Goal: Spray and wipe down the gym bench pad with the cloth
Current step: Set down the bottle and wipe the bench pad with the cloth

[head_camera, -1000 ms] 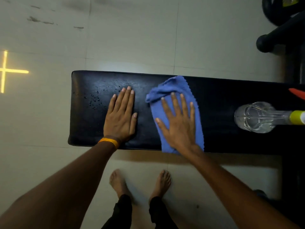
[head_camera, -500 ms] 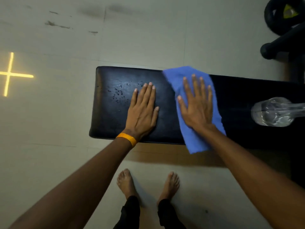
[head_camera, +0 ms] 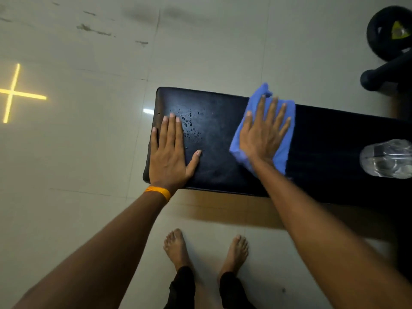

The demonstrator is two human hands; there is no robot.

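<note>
Wiping is the step in hand: right hand (head_camera: 263, 134) lies flat, 5 fingers spread, palm pressing the blue cloth (head_camera: 287, 121) onto the black bench pad (head_camera: 220, 166). No pinch or grip on the cloth, just downward pressure. Cloth sits mid-pad, its far corner poking over the pad's far edge, near corner bunched under the wrist.

Left hand (head_camera: 170, 155) is also flat and open, holding nothing, planted on the pad's left end with the thumb splayed toward the cloth. Orange wristband (head_camera: 158, 192) on that wrist sits just off the pad's near edge.

Spray droplets (head_camera: 189, 128) bead on the pad just beside the left fingertips, between the 2 hands, apart from the cloth. Clear spray bottle (head_camera: 388, 158) lies on its side on the pad's right part, well apart from the cloth.

To do it well, my judgement: sweep the cloth leftward along the pad to reach the droplets, keep the palm flat so the cloth stays spread rather than balling up, and overlap strokes from far edge to near edge. Left hand will likely need lifting or shifting off the left end so that patch gets wiped too. Risk: the bunched near corner drags and leaves streaks; the bottle could roll if the pad gets bumped.
</note>
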